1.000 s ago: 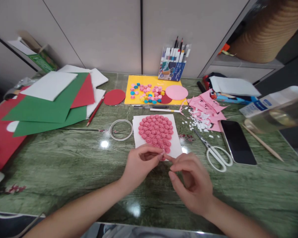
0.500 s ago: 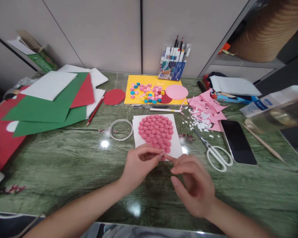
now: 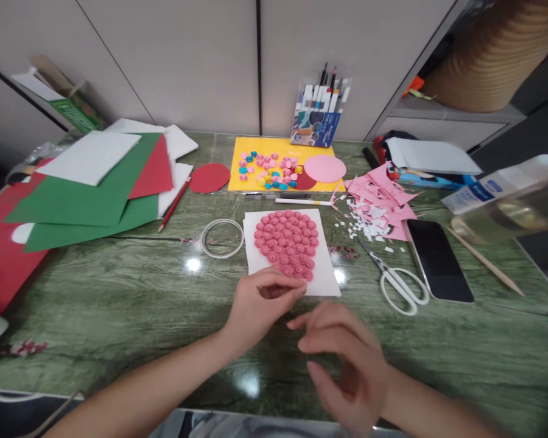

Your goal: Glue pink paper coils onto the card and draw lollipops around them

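Note:
Many small pink round pieces with dark centre dots form a rounded cluster (image 3: 287,238) on a white square sheet (image 3: 324,283). My left hand (image 3: 265,301) is closed in a pinch at the cluster's lower edge, over the sheet's near side. Its fingertips mostly hide a small pink round piece. Nearer to me and to the right, my right hand (image 3: 347,359) hangs above the table with curved fingers apart and nothing in them. It is somewhat blurred and does not touch the sheet.
A roll of tape (image 3: 223,239) lies left of the sheet. White-handled scissors (image 3: 399,286), a phone (image 3: 439,261) and pink paper scraps (image 3: 386,201) are on the right. Behind lies a yellow sheet (image 3: 237,155) with coloured pieces. Green paper (image 3: 82,201) covers the left. A clear container (image 3: 516,210) stands far right.
My right hand has drawn back from the left fingertips, toward me. My left hand stays pinched and has shifted very slightly to the right.

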Motion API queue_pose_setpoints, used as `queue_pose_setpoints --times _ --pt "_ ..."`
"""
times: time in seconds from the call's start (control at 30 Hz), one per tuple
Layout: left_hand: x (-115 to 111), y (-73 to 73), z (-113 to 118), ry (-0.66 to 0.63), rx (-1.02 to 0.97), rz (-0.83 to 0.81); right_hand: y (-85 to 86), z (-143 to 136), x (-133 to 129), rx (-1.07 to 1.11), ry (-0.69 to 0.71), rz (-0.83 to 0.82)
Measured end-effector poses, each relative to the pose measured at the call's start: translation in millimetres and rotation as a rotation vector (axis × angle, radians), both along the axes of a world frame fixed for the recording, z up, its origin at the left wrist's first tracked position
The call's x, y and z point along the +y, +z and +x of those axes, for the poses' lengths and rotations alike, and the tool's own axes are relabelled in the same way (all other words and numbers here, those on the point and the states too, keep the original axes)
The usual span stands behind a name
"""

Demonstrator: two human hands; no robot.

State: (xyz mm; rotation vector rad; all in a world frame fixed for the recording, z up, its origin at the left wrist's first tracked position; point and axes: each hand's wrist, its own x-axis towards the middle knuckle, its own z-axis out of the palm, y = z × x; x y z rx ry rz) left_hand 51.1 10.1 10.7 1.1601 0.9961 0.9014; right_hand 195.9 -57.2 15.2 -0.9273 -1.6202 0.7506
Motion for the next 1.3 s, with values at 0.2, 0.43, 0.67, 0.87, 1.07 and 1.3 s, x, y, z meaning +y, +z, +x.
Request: queue_pose_setpoints --times 0.2,0.43,0.67,0.87,1.07,1.3 --pt "4.8 0.0 -1.0 0.050 0.008 -0.019 -0.8 1.2 -2.8 -0.018 -0.079 0.112" --pt "3.2 1.8 -2.3 0.030 -0.040 -0.020 0.8 8.1 3.1 -0.108 -0.012 0.118" --pt "2.8 1.4 -2.8 0.018 -0.057 0.004 -0.6 3.1 4.1 -0.096 -0.015 0.132" --pt "2.8 1.4 -3.1 0.012 -0.021 0.015 0.0 3.9 4.2 -0.114 -0.020 0.150" --pt "2.3 1.2 -3.1 0.009 -0.013 0.022 0.5 4.4 4.6 -0.137 -0.047 0.159" --pt "2.8 1.2 -2.7 0.013 -0.006 0.030 2.0 4.4 6.1 -0.151 -0.034 0.159"
